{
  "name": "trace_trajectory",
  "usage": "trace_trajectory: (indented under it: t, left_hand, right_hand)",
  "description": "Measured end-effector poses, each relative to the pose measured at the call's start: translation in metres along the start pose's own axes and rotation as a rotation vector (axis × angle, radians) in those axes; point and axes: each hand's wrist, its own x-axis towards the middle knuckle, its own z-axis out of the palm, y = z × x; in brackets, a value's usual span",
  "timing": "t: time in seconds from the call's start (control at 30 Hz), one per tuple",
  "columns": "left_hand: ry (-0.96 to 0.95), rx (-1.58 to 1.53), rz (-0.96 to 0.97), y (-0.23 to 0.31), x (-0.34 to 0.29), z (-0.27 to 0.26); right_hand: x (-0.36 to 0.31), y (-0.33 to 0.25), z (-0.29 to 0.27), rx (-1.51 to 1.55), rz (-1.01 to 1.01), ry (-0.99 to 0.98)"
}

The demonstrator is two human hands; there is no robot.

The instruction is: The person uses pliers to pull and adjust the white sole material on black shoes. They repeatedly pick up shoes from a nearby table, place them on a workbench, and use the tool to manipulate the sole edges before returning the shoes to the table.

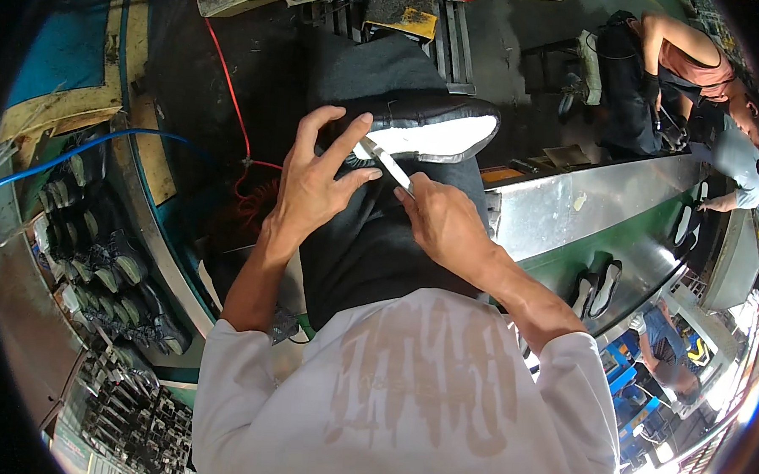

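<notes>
A black shoe upper (394, 108) lies sideways across my thighs, its long white underside (439, 138) turned up toward me. My left hand (319, 162) is closed round the shoe's left end, index finger on the far edge and thumb on the near edge. In my right hand (448, 219) is a slim silver hand tool (393, 166), gripped between thumb and fingers. Its narrow tip touches the white underside close to my left fingers. Whether the tool is a knife or another kind, I cannot tell.
On my right runs a metal-edged bench (584, 199) with a green belt, bearing a pair of shoes (597, 289). Racked dark shoes (112, 259) stand on my left. A red hose (222, 61) and a blue hose (87, 145) cross nearby. Another person (692, 56) sits at upper right.
</notes>
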Motion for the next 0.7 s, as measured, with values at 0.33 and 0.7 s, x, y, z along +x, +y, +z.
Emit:
trace_trajectory:
  t: [0.33,0.7]
  left_hand:
    - [0.131,0.193,0.168,-0.002,-0.011,0.007]
    - [0.189,0.124,0.253,-0.014,-0.011,0.003]
  right_hand:
    - [-0.011,-0.003,-0.023,0.445,0.166,-0.025]
    - [0.009,-0.021,0.008,0.35,-0.084,0.352]
